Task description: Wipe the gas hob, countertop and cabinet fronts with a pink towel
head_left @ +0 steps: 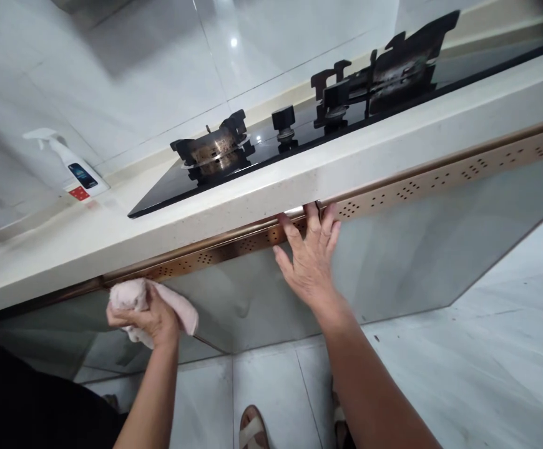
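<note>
My left hand (156,321) is closed around a bunched pale pink cloth (128,296), holding it against the cabinet front at the left, just under the copper-coloured trim strip (238,245). One end of the cloth hangs out to the right of the hand. My right hand (311,255) is spread, its fingertips touching the top edge of the trim where two cabinet doors meet. The fingertips reach in under the countertop edge, partly out of sight. Grey-green glossy door panels (402,249) lie below the perforated trim.
Above the cabinets, a black gas hob (266,149) with burner stands and knobs is set in the white countertop (84,240). A white spray bottle (72,165) leans near the wall at the left. Sandalled feet (253,427) stand on the tiled floor (206,399).
</note>
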Tool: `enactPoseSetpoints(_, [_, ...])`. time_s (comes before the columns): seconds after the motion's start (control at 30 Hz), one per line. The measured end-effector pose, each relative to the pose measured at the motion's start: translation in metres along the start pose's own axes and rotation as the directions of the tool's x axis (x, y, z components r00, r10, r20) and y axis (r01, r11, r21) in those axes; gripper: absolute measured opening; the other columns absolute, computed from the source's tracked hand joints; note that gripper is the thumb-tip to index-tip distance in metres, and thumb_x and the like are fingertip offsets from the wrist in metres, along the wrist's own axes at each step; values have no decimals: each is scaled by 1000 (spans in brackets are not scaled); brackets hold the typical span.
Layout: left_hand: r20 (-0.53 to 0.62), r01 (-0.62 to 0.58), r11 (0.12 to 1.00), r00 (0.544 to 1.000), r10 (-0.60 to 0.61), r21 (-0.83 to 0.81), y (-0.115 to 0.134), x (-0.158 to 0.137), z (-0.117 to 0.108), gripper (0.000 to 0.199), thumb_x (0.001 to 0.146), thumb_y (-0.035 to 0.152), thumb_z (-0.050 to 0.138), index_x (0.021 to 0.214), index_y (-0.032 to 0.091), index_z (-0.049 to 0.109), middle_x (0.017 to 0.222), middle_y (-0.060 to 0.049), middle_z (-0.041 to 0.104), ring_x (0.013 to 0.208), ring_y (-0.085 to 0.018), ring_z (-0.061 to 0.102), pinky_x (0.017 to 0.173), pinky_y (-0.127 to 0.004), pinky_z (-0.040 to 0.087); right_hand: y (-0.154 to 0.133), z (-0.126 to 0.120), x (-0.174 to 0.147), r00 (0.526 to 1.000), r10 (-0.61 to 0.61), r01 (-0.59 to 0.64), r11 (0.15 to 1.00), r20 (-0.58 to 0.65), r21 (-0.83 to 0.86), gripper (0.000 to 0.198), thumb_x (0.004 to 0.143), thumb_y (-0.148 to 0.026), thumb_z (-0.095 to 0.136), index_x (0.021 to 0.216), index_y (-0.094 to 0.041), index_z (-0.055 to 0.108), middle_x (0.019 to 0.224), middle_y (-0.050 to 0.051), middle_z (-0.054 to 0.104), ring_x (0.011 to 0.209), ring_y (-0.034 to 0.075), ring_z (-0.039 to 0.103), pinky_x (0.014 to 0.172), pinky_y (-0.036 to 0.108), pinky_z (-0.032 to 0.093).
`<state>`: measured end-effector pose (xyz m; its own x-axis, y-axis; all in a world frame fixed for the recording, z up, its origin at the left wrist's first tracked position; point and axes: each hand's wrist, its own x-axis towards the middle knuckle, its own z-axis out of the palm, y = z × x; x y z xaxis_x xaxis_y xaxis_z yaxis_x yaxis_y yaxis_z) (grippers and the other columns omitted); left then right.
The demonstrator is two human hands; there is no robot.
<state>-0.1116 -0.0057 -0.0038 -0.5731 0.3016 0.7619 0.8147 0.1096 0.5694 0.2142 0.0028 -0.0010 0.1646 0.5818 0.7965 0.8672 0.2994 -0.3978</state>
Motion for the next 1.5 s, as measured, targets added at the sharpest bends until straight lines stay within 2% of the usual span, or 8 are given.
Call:
enactPoseSetpoints(0.1, [-111, -72, 996, 992, 66, -49, 26, -28, 11, 85, 80, 52, 67, 145, 17, 25, 144, -20, 34, 138, -39, 37, 122, -61, 27, 1, 2, 0, 1000, 5, -5, 1000, -6, -4, 77, 95, -34, 57, 163, -36, 21, 173, 11, 1, 158, 45, -7, 118, 77, 19])
enactPoseSetpoints(0.37, [53, -178, 970, 981, 189, -164, 70, -112, 37, 77, 78, 47, 68, 143, 18, 38, 146, -24, 38, 142, -42, 36, 113, -64, 36, 4, 2, -1, 1000, 8, -7, 1000, 21, -10, 78, 94, -35, 54, 163, -38, 17, 173, 11, -1, 157, 48, -7, 113, 82, 19])
enactPoseSetpoints(0.63, [199, -466, 876, 853, 483, -127, 49, -169, 32, 52, 74, 19, 62, 126, 19, 60, 136, -20, 45, 139, -43, 32, 113, -69, 27, 4, -2, -2, 999, -9, 8, 1000, 35, 3, 77, 95, -35, 54, 163, -38, 17, 173, 12, 0, 157, 48, -7, 114, 81, 18])
enactPoseSetpoints(0.77, [171, -456, 868, 856, 488, -198, 33, -156, 21, 56, 73, 16, 57, 129, 21, 54, 133, -16, 41, 128, -35, 43, 111, -58, 39, 3, -4, -1, 999, -17, 17, 1000, 30, 9, 78, 95, -33, 55, 163, -37, 18, 173, 12, 0, 157, 47, -7, 115, 79, 19])
enactPoseSetpoints(0.9, [-105, -275, 949, 960, 261, -152, 32, -83, 8, 65, 73, 24, 58, 134, 21, 35, 130, -14, 37, 127, -31, 44, 113, -55, 39, 2, -6, -1, 999, -20, 19, 1000, 46, 8, 80, 94, -32, 57, 163, -39, 16, 172, 13, 2, 157, 48, -6, 115, 79, 21])
enactPoseSetpoints(1.07, [-279, -169, 974, 953, 121, -153, 62, -2, 8, 68, 77, 42, 66, 126, 21, 24, 126, -13, 34, 122, -29, 45, 113, -54, 39, -2, -6, 0, 1000, -5, 4, 1000, 24, 31, 78, 95, -31, 56, 163, -37, 19, 172, 13, 3, 157, 46, -7, 117, 78, 19])
enactPoseSetpoints(1.23, [-130, -297, 949, 950, 283, -106, 101, -40, 16, 72, 72, 45, 76, 127, 22, 36, 132, -14, 36, 129, -35, 42, 114, -59, 34, -2, -4, -1, 1000, 2, -2, 1000, 19, 23, 78, 94, -33, 57, 163, -35, 20, 173, 11, -2, 157, 46, -8, 116, 79, 19])
enactPoseSetpoints(1.5, [96, -602, 753, 761, 642, -264, 149, -131, 35, 59, 79, 64, 71, 122, 24, 62, 135, -17, 50, 146, -43, 24, 115, -62, 24, 7, 0, -1, 1000, -3, 3, 1000, 2, 21, 82, 89, -17, 48, 163, -41, 23, 174, 5, -3, 158, 45, -6, 114, 80, 21])
